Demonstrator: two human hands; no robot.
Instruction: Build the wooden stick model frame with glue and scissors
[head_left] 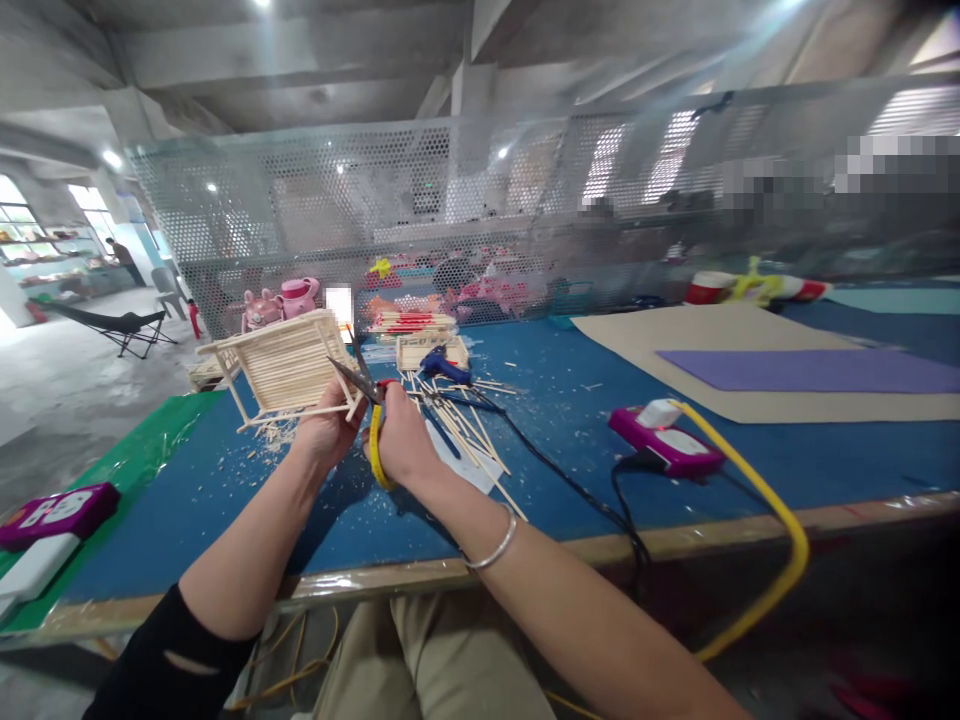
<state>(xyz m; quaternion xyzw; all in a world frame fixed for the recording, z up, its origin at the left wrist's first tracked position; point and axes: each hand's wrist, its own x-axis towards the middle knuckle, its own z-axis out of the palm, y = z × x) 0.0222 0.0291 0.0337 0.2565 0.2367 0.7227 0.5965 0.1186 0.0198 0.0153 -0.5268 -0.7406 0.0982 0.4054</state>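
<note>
My left hand [330, 428] is closed on the right end of a small stick-built wooden frame [289, 368], which is raised and tilted above the blue table. Scissors [367, 382] with red and yellow handles are in my right hand [405, 435], its fingers wrapped round the grips. Their blades are spread apart near the frame's right-hand corner post. Just beyond my right hand lie loose thin wooden sticks [480, 450] on a white sheet. Behind them a blue glue gun [445, 366] rests by a small stick tray [409, 352].
Wood chips litter the blue table [555, 450]. A purple power strip [667, 440] with a yellow cable [780, 510] sits to the right; another purple power strip [64, 512] is at far left. Beige and purple sheets [810, 371] lie at the back right. A perforated screen [525, 200] stands behind.
</note>
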